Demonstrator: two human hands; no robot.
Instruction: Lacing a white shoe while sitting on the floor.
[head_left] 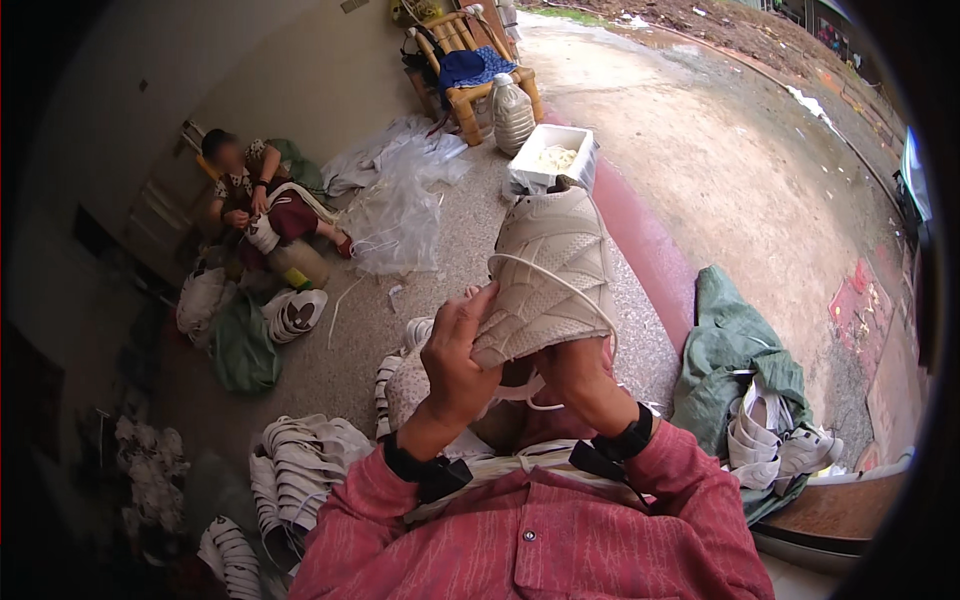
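A cream-white shoe upper (555, 255), with perforated panels and overlapping strips, is held up in front of me. My left hand (455, 350) grips its near left edge, thumb and fingers pinching the material. From below, my right hand (578, 380) reaches up inside the upper and holds it; most of its fingers are covered. A small dark tip shows at the upper's far end, too unclear to name. A white cord (560, 282) loops over the upper's face and hangs down past its right side. More shoe uppers (387, 392) lie beside my lap.
Stacked uppers (300, 465) stand at lower left; a green sack (735, 350) with white uppers lies right. Ahead are a white tub (580, 138), plastic jug (512, 115), bamboo chair (470, 50) and clear plastic sheeting (400, 215). Another person (255, 190) sits far left, handling an upper.
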